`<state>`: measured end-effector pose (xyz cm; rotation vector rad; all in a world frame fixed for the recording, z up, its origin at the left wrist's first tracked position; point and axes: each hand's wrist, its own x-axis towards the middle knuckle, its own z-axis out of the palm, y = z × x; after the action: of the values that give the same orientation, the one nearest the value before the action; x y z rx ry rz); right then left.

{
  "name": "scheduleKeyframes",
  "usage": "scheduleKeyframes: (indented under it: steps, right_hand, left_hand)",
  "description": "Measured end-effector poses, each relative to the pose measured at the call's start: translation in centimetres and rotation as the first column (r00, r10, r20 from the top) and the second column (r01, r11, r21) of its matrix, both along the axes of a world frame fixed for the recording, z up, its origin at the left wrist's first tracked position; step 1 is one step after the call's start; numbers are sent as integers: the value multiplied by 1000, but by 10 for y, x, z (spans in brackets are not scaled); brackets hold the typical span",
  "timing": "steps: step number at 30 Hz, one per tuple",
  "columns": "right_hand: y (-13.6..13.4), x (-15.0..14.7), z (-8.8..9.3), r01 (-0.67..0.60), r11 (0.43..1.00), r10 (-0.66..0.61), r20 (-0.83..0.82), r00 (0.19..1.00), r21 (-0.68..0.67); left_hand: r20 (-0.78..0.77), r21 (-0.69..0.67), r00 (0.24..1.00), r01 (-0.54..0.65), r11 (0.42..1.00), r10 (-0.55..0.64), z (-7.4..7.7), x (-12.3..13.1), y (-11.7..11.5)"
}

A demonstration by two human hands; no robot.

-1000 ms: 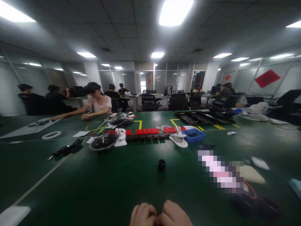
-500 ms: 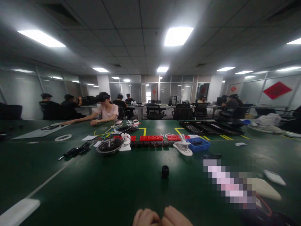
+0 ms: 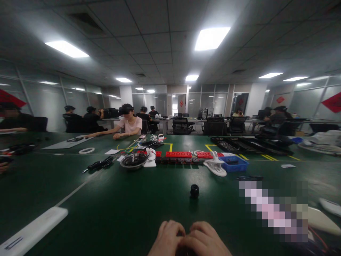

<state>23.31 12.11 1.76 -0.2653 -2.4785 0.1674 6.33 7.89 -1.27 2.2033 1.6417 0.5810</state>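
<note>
At the bottom middle of the head view, my left hand [image 3: 168, 237] and my right hand [image 3: 204, 239] meet close together above the green table [image 3: 119, 213]. The fingers of both are curled inward, and their tips touch or overlap. Whatever lies between them, if anything, is hidden by the fingers and the frame's lower edge. A small black ribbed cylinder [image 3: 194, 191], perhaps a knob or cap, stands on the tabletop a little beyond my hands.
A long white bar-shaped case [image 3: 34, 229] lies at the lower left. Farther off are a black-handled tool [image 3: 99, 163], a metal bowl [image 3: 133, 161], red socket strips [image 3: 178, 154], a white clip stand [image 3: 215, 166] and a blue bin [image 3: 234, 163]. A co-worker [image 3: 130, 124] sits across the table.
The view has turned left and tilted slightly down, so things sit farther right. Both my hands have come up further into view, still together.
</note>
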Motion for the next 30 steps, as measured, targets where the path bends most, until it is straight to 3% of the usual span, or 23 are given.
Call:
scheduleKeyframes:
  steps: [3, 10, 17, 25, 30]
  right_hand:
    - [-4, 1, 5, -36, 999, 36, 1, 999, -16]
    - [-22, 6, 25, 61, 977, -36, 124, 992, -206]
    - [-19, 5, 24, 78, 995, -64, 187, 980, -66]
    - [-21, 1, 26, -145, 989, 142, 314, 939, -13]
    - [-26, 3, 25, -150, 988, 156, 288, 945, -43]
  left_hand:
    - [26, -63, 999, -25, 998, 27, 8, 3, -3]
    - [17, -60, 999, -39, 997, 40, 22, 15, -11]
    - [-18, -19, 1000, 4, 1000, -4, 14, 10, -6]
    - [-9, -76, 1000, 1, 997, -2, 10, 1, -5]
    - [12, -112, 1000, -7, 994, 8, 14, 1, -6]
